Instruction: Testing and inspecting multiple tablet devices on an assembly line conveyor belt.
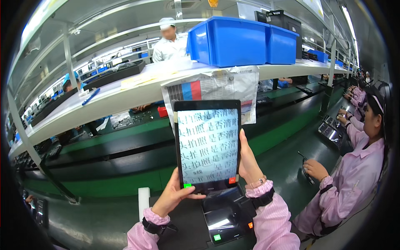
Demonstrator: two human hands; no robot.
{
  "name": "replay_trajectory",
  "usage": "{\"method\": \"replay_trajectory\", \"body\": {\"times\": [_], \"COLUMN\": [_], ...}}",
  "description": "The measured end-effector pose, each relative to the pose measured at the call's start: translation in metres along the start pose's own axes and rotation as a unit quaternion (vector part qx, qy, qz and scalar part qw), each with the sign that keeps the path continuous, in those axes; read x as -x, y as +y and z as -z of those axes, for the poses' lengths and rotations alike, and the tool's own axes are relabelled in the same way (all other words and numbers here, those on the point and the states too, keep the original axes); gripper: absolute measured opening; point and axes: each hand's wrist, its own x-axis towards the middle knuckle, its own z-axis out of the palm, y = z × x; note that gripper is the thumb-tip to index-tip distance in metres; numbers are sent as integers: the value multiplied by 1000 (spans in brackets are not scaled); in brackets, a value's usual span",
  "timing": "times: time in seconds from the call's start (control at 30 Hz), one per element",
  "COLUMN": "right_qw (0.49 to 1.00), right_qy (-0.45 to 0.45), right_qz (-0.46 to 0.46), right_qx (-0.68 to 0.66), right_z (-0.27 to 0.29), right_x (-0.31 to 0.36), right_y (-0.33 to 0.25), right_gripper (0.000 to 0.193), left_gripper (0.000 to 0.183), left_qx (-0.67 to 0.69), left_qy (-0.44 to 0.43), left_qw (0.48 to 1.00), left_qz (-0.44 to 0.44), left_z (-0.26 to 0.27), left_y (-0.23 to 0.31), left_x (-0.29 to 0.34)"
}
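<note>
Upright in front of me is a black-framed tablet [208, 146], held between both hands. Its lit screen shows rows of large dark characters on a pale background. A green sticker and a red one mark its lower corners. My left hand [173, 193] grips the lower left corner, thumb lying over the bottom edge. Along the right edge, the fingers of my right hand [249, 162] are wrapped round the side, partly hidden behind it. Behind the tablet hangs a creased printed sheet [212, 85], mostly covered by it. Below lies a dark glossy tablet [223, 223] with green and orange stickers.
A white shelf [112, 93] crosses ahead, carrying blue bins [237, 41] and a blue pen [91, 96]. Beneath it runs a green-edged bench [125, 179]. A black mat [183, 225] lies under my arms. At right, a co-worker in pink [354, 175] handles a dark cable-like piece.
</note>
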Motion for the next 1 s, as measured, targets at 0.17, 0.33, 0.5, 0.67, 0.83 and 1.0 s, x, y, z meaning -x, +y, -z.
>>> {"method": "replay_trajectory", "body": {"times": [0.17,0.33,0.5,0.67,0.83,1.0], "right_qw": [995,991,982,973,965,963], "right_qy": [77,59,126,183,213,225], "right_qz": [-54,-98,-132,-138,-147,-147], "right_qx": [-24,-64,-37,-6,28,31], "right_z": [-9,-17,-28,-34,-32,-32], "right_x": [33,85,132,170,185,190], "right_y": [-7,0,22,40,46,47], "right_gripper": [53,52,55,53,53,52], "left_gripper": [75,57,42,31,36,34], "left_qx": [-197,-225,-239,-302,-264,-246], "left_qy": [-30,62,138,223,170,180], "left_qw": [980,972,961,925,950,948], "left_qz": [9,-19,-27,-56,14,89], "left_z": [-15,-26,-26,-23,-19,-19], "left_y": [2,2,-7,-24,-32,-35], "left_x": [18,37,56,74,90,95]}}
